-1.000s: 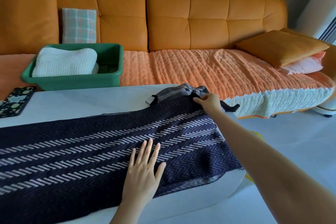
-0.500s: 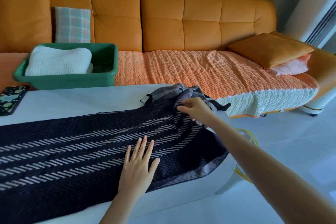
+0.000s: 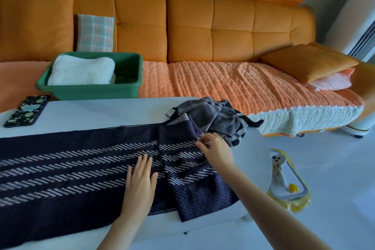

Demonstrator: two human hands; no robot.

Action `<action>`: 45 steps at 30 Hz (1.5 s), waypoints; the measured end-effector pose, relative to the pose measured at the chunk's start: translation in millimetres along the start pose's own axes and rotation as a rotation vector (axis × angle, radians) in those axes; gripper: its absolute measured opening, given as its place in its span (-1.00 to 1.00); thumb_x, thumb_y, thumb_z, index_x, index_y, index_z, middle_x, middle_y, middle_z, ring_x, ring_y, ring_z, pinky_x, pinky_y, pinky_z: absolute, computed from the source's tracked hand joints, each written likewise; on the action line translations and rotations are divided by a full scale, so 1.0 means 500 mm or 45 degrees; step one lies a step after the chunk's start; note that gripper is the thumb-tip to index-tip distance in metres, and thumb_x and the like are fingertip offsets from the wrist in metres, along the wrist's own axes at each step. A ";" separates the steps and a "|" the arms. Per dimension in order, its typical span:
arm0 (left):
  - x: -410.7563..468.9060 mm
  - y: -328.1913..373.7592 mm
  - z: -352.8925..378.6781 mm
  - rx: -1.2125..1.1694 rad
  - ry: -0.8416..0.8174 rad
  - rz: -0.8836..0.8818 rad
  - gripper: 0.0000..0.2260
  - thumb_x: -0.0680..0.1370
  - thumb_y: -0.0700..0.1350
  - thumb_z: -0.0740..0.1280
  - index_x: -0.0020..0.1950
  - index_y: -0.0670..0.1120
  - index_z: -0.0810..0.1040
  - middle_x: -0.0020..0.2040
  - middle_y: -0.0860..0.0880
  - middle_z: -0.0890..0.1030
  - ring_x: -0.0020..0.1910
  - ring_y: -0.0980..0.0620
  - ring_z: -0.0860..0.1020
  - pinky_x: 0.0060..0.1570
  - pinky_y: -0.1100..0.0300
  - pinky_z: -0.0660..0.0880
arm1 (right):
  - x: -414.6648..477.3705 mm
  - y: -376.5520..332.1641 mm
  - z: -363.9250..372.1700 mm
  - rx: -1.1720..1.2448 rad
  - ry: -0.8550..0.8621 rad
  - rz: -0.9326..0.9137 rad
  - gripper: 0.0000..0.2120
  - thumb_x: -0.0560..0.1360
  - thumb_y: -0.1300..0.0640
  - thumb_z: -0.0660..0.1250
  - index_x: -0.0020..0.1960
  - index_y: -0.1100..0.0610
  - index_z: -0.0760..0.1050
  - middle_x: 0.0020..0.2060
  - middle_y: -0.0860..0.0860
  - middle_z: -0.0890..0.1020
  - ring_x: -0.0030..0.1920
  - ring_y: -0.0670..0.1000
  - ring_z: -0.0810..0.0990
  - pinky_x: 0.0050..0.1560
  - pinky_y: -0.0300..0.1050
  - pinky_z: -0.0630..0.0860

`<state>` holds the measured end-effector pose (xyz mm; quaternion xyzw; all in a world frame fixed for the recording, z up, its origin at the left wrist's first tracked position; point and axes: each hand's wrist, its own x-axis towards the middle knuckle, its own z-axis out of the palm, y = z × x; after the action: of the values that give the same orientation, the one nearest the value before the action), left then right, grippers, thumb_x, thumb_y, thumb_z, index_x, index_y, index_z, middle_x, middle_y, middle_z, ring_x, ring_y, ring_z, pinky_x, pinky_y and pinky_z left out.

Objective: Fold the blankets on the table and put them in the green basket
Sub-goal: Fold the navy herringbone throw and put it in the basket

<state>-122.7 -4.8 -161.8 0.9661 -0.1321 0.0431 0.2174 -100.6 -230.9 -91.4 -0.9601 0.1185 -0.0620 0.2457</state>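
Dark striped blanket lies on the white table, its right end turned over.
Head view: the green basket, upper left, holds a folded white knitted blanket. The striped blanket's long axis runs left to right across the lower frame. The left hand presses flat on it, fingers straight; the right hand pinches its turned-over edge.

Left hand and right hand, both bare; long slender fingers; wrists and forearms uncovered up to the frame edge.
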 end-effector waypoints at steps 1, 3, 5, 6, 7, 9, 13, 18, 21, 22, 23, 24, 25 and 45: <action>-0.004 -0.002 0.005 0.089 -0.042 0.023 -0.36 0.60 0.18 -0.22 0.42 -0.19 0.32 0.44 -0.09 0.31 0.45 0.01 0.20 0.43 0.05 0.08 | -0.001 0.004 0.013 -0.019 0.007 0.003 -0.67 0.54 -0.10 0.26 0.20 0.06 0.49 0.05 -0.03 0.54 0.07 -0.01 0.52 -0.05 -0.09 0.52; -0.010 -0.005 0.009 0.206 -0.061 0.031 -0.35 0.62 0.15 -0.24 0.37 -0.22 0.39 0.38 -0.13 0.40 0.39 -0.07 0.34 0.35 0.01 0.14 | 0.001 0.004 0.032 0.029 0.009 0.051 -0.67 0.53 -0.11 0.27 0.17 0.07 0.50 -0.01 -0.04 0.51 0.01 0.00 0.50 -0.12 -0.11 0.48; -0.013 -0.003 0.008 0.261 -0.039 0.038 -0.37 0.62 0.13 -0.23 0.36 -0.23 0.40 0.37 -0.14 0.41 0.37 -0.08 0.36 0.34 0.00 0.12 | 0.008 0.000 0.048 0.077 0.008 0.111 -0.70 0.52 -0.09 0.29 0.11 0.10 0.53 -0.06 -0.03 0.52 -0.09 0.00 0.50 -0.22 -0.14 0.41; -0.013 -0.001 0.007 0.280 -0.017 0.045 -0.38 0.62 0.12 -0.23 0.37 -0.23 0.39 0.38 -0.14 0.41 0.37 -0.09 0.35 0.33 0.00 0.12 | 0.011 -0.004 0.052 0.110 0.018 0.142 -0.72 0.52 -0.08 0.29 0.07 0.10 0.55 -0.08 -0.02 0.56 -0.12 0.01 0.53 -0.24 -0.15 0.40; -0.013 0.001 0.007 0.295 0.000 0.047 -0.38 0.62 0.12 -0.22 0.37 -0.23 0.39 0.38 -0.14 0.41 0.38 -0.09 0.35 0.33 0.01 0.12 | 0.014 -0.007 0.054 0.173 0.041 0.175 -0.74 0.52 -0.07 0.29 0.03 0.10 0.57 -0.12 0.00 0.61 -0.16 0.03 0.56 -0.27 -0.14 0.41; -0.012 0.001 0.008 0.317 0.020 0.051 -0.40 0.62 0.11 -0.22 0.38 -0.21 0.38 0.39 -0.13 0.40 0.39 -0.08 0.34 0.34 0.01 0.11 | 0.020 -0.007 0.047 0.329 0.103 0.225 -0.76 0.53 -0.04 0.29 -0.09 0.11 0.61 -0.26 0.06 0.65 -0.26 0.09 0.59 -0.31 -0.11 0.44; -0.012 -0.001 0.011 0.323 0.016 0.041 -0.42 0.63 0.10 -0.21 0.39 -0.21 0.37 0.40 -0.12 0.38 0.40 -0.05 0.31 0.40 0.07 -0.02 | 0.038 0.018 0.016 0.557 0.220 0.256 -0.76 0.53 0.04 0.31 -0.24 0.14 0.59 -0.41 0.01 0.60 -0.44 0.01 0.50 -0.30 -0.05 0.48; -0.010 0.001 0.014 0.341 0.019 0.019 -0.41 0.63 0.10 -0.23 0.40 -0.20 0.35 0.41 -0.12 0.37 0.40 -0.05 0.31 0.40 0.07 -0.05 | 0.048 0.015 0.019 0.649 -0.005 0.199 -0.87 0.46 0.08 0.41 -0.08 0.13 0.64 -0.24 -0.05 0.63 -0.23 -0.09 0.56 -0.17 -0.14 0.49; -0.010 0.002 0.014 0.343 0.023 0.028 -0.41 0.63 0.10 -0.23 0.40 -0.21 0.35 0.41 -0.12 0.37 0.40 -0.05 0.31 0.39 0.06 -0.02 | 0.043 0.007 0.037 0.608 0.031 0.247 -0.93 0.46 0.11 0.41 -0.10 0.11 0.62 -0.23 -0.04 0.63 -0.19 -0.02 0.59 -0.14 -0.10 0.52; -0.010 0.001 0.015 0.342 0.022 0.031 -0.41 0.63 0.10 -0.22 0.40 -0.21 0.35 0.41 -0.12 0.36 0.41 -0.05 0.30 0.40 0.06 -0.03 | 0.042 0.006 0.040 0.600 0.060 0.267 -0.94 0.46 0.12 0.40 -0.12 0.10 0.62 -0.23 -0.03 0.64 -0.19 0.00 0.60 -0.13 -0.06 0.54; -0.011 0.001 0.015 0.339 0.024 0.033 -0.42 0.63 0.10 -0.22 0.40 -0.21 0.34 0.41 -0.12 0.36 0.41 -0.05 0.30 0.40 0.07 -0.05 | 0.041 0.007 0.041 0.597 0.094 0.285 -0.95 0.47 0.12 0.39 -0.13 0.09 0.61 -0.23 -0.02 0.64 -0.19 0.01 0.60 -0.13 -0.04 0.54; -0.011 0.000 0.015 0.339 0.027 0.033 -0.42 0.63 0.10 -0.22 0.40 -0.21 0.34 0.41 -0.12 0.36 0.41 -0.05 0.29 0.41 0.08 -0.06 | 0.041 0.009 0.041 0.595 0.127 0.297 -0.94 0.49 0.11 0.38 -0.13 0.08 0.60 -0.23 -0.01 0.64 -0.21 0.01 0.60 -0.13 -0.03 0.53; -0.012 -0.001 0.016 0.340 0.029 0.034 -0.42 0.63 0.10 -0.22 0.40 -0.21 0.34 0.41 -0.12 0.36 0.41 -0.05 0.29 0.41 0.08 -0.07 | 0.042 0.010 0.039 0.588 0.158 0.304 -0.94 0.50 0.11 0.36 -0.13 0.07 0.59 -0.25 -0.02 0.63 -0.24 -0.01 0.58 -0.15 -0.04 0.52; -0.010 -0.004 0.027 0.361 0.062 0.037 -0.48 0.61 0.11 -0.08 0.44 -0.16 0.29 0.45 -0.09 0.31 0.44 -0.02 0.24 0.38 0.02 0.02 | 0.183 0.148 -0.079 0.388 0.133 0.518 -0.51 0.59 -0.17 0.09 -0.39 0.11 0.19 -0.52 0.03 0.23 -0.52 0.00 0.19 -0.43 -0.15 0.14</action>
<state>-126.5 -7.8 -175.5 0.9838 -0.1335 0.0880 0.0812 -33.8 -335.5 -87.3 -0.8639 0.3108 -0.0779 0.3886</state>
